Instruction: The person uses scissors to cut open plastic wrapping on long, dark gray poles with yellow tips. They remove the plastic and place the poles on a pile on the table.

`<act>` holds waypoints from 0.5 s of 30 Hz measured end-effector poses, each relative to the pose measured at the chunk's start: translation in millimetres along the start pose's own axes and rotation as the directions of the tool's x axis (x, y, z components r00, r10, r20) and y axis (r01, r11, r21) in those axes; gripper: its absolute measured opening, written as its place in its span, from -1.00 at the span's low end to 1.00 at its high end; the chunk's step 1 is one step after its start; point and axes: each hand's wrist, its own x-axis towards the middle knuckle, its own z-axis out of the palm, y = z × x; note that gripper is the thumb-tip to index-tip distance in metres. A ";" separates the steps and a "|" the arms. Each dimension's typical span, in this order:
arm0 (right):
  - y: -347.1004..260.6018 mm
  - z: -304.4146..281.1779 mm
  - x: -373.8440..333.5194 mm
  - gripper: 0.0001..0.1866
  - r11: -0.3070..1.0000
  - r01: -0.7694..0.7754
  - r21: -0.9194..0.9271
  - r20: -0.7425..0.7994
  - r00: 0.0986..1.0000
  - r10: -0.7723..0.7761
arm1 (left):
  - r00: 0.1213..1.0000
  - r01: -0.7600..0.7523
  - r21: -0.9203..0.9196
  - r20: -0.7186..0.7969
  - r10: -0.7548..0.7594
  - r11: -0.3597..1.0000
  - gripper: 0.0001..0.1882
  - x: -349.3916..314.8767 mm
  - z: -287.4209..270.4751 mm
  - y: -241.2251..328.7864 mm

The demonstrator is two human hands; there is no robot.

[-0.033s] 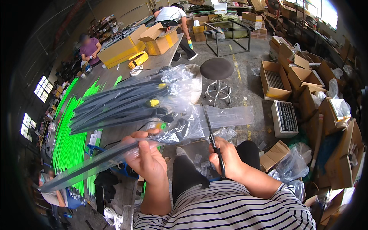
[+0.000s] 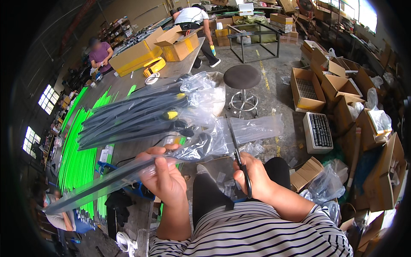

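My left hand (image 2: 166,179) is closed around a long dark rod in a clear plastic sleeve (image 2: 100,185), which slants from the lower left up to the right. The sleeve's loose, crumpled end (image 2: 257,129) stretches out past the table edge. In my right hand (image 2: 259,176) is a pair of black-handled scissors (image 2: 235,147), blades pointing up at this loose plastic. Whether the blades are around the film or only against it I cannot tell. Beyond my left hand lies a pile of similar dark rods in plastic (image 2: 128,113), some with yellow parts.
Bright green rods (image 2: 79,158) cover the table's left part. A round stool (image 2: 242,77) stands ahead on the floor. Open cardboard boxes (image 2: 306,92) and a white crate of dark parts (image 2: 318,132) line the right. Several other people are farther off, one in purple (image 2: 101,53).
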 end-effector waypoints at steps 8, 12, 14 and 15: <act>1.1 -7.7 -1.7 -0.55 1.000 0.013 0.002 -0.014 1.000 -0.013 | 1.000 0.009 -0.019 0.029 -0.009 1.000 -0.82 -1.3 2.9 -1.7; 0.4 -4.9 -2.2 -0.53 0.945 -0.242 0.219 0.055 0.970 0.235 | 1.000 -0.001 0.008 -0.006 0.001 1.000 -0.84 -0.4 -1.3 4.0; 4.7 -1.4 2.2 -0.54 0.929 -0.283 0.238 0.095 0.959 0.267 | 0.998 0.043 -0.021 -0.039 -0.043 0.999 -0.84 -1.4 -8.6 8.7; 13.9 5.5 -1.1 -0.58 0.920 -0.273 0.281 0.087 0.962 0.259 | 0.996 0.034 -0.004 -0.080 -0.035 0.999 -0.85 -0.1 -16.7 17.4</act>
